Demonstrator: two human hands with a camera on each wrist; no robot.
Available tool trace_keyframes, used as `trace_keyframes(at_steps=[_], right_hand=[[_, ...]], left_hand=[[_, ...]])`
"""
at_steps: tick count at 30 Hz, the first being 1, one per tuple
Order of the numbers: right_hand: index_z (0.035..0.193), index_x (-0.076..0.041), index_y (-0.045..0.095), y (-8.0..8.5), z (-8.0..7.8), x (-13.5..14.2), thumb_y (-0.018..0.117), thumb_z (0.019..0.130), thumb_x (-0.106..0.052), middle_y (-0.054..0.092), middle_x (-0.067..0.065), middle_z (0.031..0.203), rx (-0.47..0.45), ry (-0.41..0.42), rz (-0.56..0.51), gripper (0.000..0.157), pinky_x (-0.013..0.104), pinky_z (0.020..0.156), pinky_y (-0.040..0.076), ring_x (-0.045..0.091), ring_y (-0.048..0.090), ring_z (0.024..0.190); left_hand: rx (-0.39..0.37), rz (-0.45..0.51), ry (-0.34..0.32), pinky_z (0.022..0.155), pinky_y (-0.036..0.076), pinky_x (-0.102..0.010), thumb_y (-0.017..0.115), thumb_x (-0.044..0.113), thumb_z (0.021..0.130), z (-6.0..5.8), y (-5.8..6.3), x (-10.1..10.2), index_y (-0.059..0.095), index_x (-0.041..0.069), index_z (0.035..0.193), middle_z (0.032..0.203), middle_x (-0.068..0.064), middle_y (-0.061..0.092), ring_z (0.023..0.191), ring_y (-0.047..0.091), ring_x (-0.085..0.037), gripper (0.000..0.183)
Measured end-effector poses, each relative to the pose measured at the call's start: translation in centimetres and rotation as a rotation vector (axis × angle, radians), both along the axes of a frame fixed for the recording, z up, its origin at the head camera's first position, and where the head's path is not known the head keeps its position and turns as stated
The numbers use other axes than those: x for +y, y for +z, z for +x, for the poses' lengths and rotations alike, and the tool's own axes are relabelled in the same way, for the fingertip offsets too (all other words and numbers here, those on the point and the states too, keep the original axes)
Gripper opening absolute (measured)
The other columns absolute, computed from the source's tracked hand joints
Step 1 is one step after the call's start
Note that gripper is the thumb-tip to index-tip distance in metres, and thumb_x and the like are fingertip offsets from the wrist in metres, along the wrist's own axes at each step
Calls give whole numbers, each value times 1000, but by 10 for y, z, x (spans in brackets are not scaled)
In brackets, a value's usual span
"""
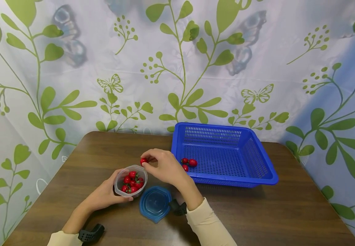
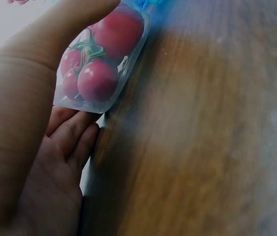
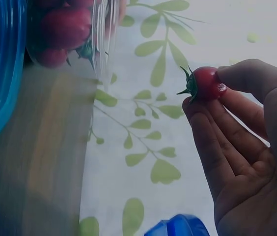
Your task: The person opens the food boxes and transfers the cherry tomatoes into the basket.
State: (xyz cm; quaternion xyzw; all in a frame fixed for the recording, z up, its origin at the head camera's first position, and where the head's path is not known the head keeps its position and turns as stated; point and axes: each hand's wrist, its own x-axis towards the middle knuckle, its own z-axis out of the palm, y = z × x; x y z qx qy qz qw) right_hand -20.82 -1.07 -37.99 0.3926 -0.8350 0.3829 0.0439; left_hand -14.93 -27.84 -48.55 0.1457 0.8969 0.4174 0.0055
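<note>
My left hand [image 1: 105,194] grips a clear plastic container [image 1: 136,167], its thumb along the near side and fingers round the far left. Several red cherry tomatoes [image 1: 132,181] with green stems fill the container; through its wall in the left wrist view, tomatoes [image 2: 98,81] press close together. Just above the container's right rim, my right hand [image 1: 165,167] pinches a single cherry tomato [image 3: 208,82] between thumb and fingertips. Its green calyx points away from the palm in the right wrist view.
A blue plastic basket [image 1: 226,179] stands at the back right, with 3 tomatoes [image 1: 193,163] in its left corner. A blue lid [image 1: 155,203] lies on the brown wooden table [image 1: 273,212], below my right forearm. Behind hangs a leaf-patterned curtain [image 1: 196,85].
</note>
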Motion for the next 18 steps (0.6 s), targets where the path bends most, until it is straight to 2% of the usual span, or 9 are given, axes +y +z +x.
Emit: trace_keyframes(at_steps=[12, 18], right_hand=[[111, -12, 73, 6, -8, 18, 74, 96, -15, 74, -3, 101, -57, -34, -61, 16, 26, 89, 57, 6, 70, 94], [113, -12, 72, 6, -14, 32, 73, 96, -15, 74, -4, 101, -58, -57, -74, 17, 31, 89, 58, 7, 71, 94]], left_hand=[[17, -5, -4, 103, 50, -34, 92, 46, 75, 1, 1, 0, 38, 17, 149, 145, -4, 59, 126, 59, -23, 96], [28, -19, 3, 105, 49, -35, 92, 47, 74, 0, 1, 0, 39, 16, 149, 146, -3, 58, 129, 58, -23, 97]])
